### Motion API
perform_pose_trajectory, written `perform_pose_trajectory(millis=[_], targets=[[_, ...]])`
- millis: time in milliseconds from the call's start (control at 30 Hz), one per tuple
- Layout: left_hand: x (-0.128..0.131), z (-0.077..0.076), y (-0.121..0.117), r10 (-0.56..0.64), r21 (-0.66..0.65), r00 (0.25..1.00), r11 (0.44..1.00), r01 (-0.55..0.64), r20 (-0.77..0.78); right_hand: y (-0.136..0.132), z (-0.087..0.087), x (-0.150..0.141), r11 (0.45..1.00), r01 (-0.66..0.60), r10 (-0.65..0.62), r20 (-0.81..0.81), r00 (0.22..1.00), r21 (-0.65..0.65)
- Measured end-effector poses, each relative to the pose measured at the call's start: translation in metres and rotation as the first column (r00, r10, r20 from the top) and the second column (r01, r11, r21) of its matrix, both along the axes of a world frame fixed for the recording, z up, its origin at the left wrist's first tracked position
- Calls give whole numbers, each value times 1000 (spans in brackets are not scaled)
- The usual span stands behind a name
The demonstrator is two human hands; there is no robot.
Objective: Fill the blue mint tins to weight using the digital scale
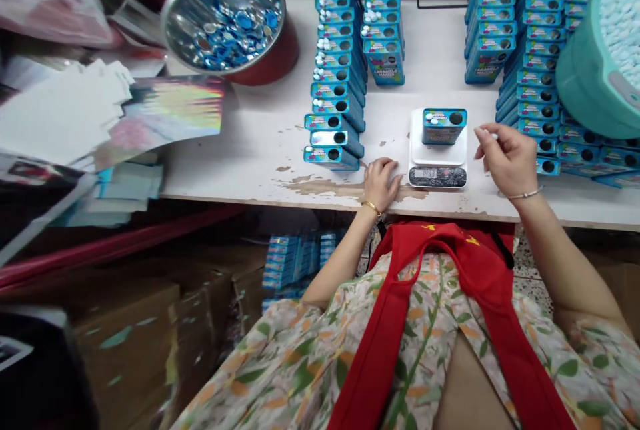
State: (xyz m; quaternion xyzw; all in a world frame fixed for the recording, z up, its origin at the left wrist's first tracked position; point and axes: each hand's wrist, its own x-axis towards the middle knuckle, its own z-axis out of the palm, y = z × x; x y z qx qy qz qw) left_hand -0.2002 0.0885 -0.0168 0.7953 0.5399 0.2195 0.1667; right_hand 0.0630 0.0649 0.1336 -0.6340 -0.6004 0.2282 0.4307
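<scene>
A small white scale (438, 167) sits on the white table (240, 150) in front of me, with one blue candy box (444, 126) standing on it. My left hand (380, 182) rests on the table just left of the scale, fingers curled loosely, holding nothing I can see. My right hand (507, 157) hovers right of the scale, fingers pinched on a small white candy (493, 136). Rows of the same blue boxes (336, 63) stand to the left, and more blue boxes (537, 43) to the right.
A teal bucket (590, 77) of white candies stands at the far right. A metal bowl (225, 13) of blue caps sits at the back left. Cardboard sheets (65, 110) pile up on the left, and brown cartons (130, 337) stand below.
</scene>
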Motion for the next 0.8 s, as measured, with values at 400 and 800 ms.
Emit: perform_pose_trajectory(millis=[400, 800], targets=[[-2, -1, 3, -18, 42, 989, 999, 12, 145, 58, 3, -15, 996, 16, 42, 602, 797, -91], [59, 108, 46, -259, 246, 965, 939, 242, 39, 2, 86, 142, 828, 403, -559, 617, 553, 389]])
